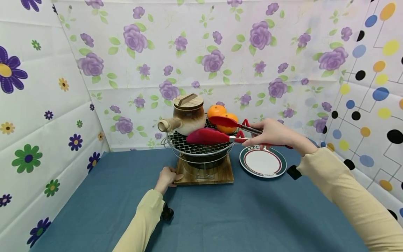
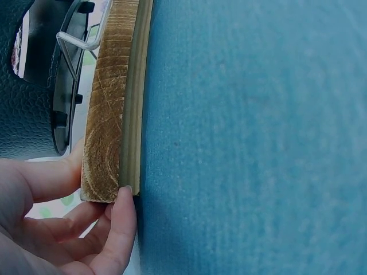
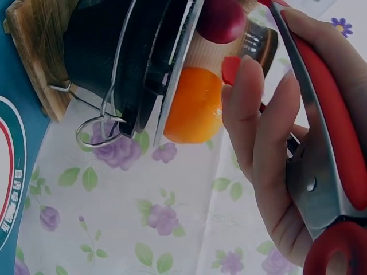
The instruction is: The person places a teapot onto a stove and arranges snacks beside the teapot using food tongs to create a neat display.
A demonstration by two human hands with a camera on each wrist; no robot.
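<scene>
My right hand (image 1: 270, 133) grips red-tipped tongs (image 1: 206, 137) by their handles, over the round wire grill rack (image 1: 195, 148). The tong tips are spread apart, one overlapping the front orange (image 1: 226, 130) in the head view. Behind it sits another orange (image 1: 216, 111). A round dark red item (image 3: 222, 20) lies on the rack in the right wrist view, mostly hidden by the lower tip in the head view. My left hand (image 1: 166, 177) holds the front left corner of the wooden board (image 1: 217, 178), its thumb on top and fingers at the edge (image 2: 129, 166).
A brown and cream side-handled pot (image 1: 190, 120) with a wooden lid stands on the rack's left. The black stove (image 1: 209, 162) sits on the board. To the right lies a green-rimmed white plate (image 1: 262, 162) on the blue cloth (image 1: 207, 217). Patterned cloth walls (image 1: 195, 45) surround the table.
</scene>
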